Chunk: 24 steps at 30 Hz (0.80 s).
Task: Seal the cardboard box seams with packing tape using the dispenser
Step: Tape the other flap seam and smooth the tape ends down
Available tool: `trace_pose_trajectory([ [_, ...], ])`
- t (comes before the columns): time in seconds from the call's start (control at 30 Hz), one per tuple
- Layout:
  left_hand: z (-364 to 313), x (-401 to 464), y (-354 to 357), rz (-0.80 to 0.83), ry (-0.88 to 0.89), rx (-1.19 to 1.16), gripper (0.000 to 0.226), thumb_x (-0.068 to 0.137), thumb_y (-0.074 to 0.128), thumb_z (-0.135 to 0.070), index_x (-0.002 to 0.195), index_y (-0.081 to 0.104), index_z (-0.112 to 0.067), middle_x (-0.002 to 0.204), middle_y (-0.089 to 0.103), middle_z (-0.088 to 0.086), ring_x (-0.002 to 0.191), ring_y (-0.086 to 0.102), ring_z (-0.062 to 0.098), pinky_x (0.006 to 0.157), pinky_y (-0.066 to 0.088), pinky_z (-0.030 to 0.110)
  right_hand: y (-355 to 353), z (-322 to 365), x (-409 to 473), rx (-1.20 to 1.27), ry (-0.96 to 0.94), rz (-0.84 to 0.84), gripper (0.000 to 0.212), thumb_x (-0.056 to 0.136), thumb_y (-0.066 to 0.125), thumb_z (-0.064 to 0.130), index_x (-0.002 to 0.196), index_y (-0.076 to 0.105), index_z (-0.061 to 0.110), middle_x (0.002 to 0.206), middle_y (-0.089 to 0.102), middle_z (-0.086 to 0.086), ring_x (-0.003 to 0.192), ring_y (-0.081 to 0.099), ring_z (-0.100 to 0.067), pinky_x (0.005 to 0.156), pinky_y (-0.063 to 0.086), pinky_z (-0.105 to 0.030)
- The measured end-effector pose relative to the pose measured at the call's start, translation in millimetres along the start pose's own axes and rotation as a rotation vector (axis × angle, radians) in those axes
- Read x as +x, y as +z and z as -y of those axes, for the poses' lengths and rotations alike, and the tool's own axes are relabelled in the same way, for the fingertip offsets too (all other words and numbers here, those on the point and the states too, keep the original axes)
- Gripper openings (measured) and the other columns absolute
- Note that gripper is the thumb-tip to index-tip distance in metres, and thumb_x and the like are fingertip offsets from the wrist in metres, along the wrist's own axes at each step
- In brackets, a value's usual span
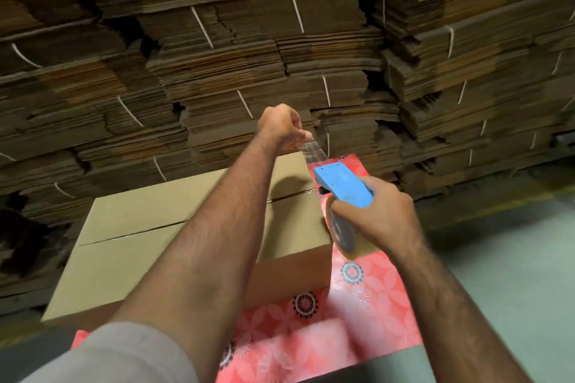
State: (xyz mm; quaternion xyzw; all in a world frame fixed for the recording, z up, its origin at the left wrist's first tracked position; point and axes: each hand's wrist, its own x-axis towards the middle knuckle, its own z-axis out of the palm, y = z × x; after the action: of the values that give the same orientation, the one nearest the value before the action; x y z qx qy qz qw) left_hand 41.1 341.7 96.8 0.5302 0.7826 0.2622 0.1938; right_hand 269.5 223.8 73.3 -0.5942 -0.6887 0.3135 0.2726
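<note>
L hand [281, 126] pinches tape [312, 151] end; R hand [378, 216] grips dispenser [342, 185].

Tied bundles of flattened cartons [280, 50] stack up behind. A pink flowered cloth [367, 298] covers the table. Grey floor [504, 258] lies right.

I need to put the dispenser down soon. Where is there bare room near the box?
Bare floral tablecloth lies right of the cardboard box, below the right hand. The box top is flat and bare. Behind, bundled cardboard stacks crowd close.
</note>
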Motion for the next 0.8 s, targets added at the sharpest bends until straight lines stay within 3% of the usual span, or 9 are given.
trace_pose_trajectory([
  [0.33,34,62,38,0.14,-0.034,0.144,0.031,0.072,0.085,-0.05,0.074,0.066,-0.025,0.08,0.069,-0.009,0.088,0.066,0.015,0.089,0.056,0.039,36,23,47,-0.077,0.195,0.056,0.037,0.069,0.075,0.048,0.089,0.068,0.018,0.073,0.061,0.007,0.067,0.051,0.0,0.05,0.036,-0.025],
  [0.5,48,83,49,0.051,-0.075,0.14,0.034,0.072,0.082,-0.056,0.072,0.066,-0.026,0.082,0.069,-0.01,0.089,0.063,0.014,0.074,0.046,0.029,38,34,59,-0.156,0.242,0.113,0.041,0.069,0.071,0.053,0.089,0.066,0.018,0.08,0.062,0.001,0.074,0.057,-0.015,0.051,0.036,-0.028],
  [0.57,60,93,55,0.108,-0.077,0.128,0.036,0.07,0.083,-0.056,0.073,0.068,-0.023,0.078,0.071,-0.01,0.085,0.066,0.013,0.075,0.052,0.028,39,31,54,-0.176,0.269,0.141,0.039,0.069,0.07,0.053,0.085,0.066,0.018,0.077,0.063,0.002,0.07,0.057,-0.012,0.051,0.036,-0.028],
  [0.63,70,100,60,0.199,-0.077,0.109,0.038,0.071,0.083,-0.053,0.074,0.07,-0.018,0.07,0.072,-0.008,0.072,0.066,0.01,0.073,0.054,0.026,40,30,55,-0.178,0.29,0.155,0.036,0.07,0.07,0.052,0.082,0.066,0.018,0.074,0.063,0.004,0.067,0.056,-0.009,0.051,0.037,-0.028],
  [0.73,72,108,61,0.25,-0.094,0.042,0.032,0.077,0.083,-0.044,0.072,0.067,-0.016,0.058,0.069,-0.007,0.049,0.059,0.005,0.057,0.046,0.019,38,32,66,-0.197,0.273,0.145,0.038,0.07,0.069,0.054,0.084,0.068,0.019,0.075,0.063,0.003,0.069,0.056,-0.009,0.051,0.037,-0.028],
  [0.8,70,114,60,0.292,-0.089,0.01,0.027,0.081,0.081,-0.04,0.073,0.065,-0.019,0.062,0.072,-0.005,0.046,0.06,0.006,0.051,0.045,0.018,38,35,71,-0.238,0.25,0.152,0.04,0.07,0.068,0.055,0.087,0.068,0.02,0.076,0.063,0.003,0.07,0.056,-0.008,0.051,0.036,-0.027],
])
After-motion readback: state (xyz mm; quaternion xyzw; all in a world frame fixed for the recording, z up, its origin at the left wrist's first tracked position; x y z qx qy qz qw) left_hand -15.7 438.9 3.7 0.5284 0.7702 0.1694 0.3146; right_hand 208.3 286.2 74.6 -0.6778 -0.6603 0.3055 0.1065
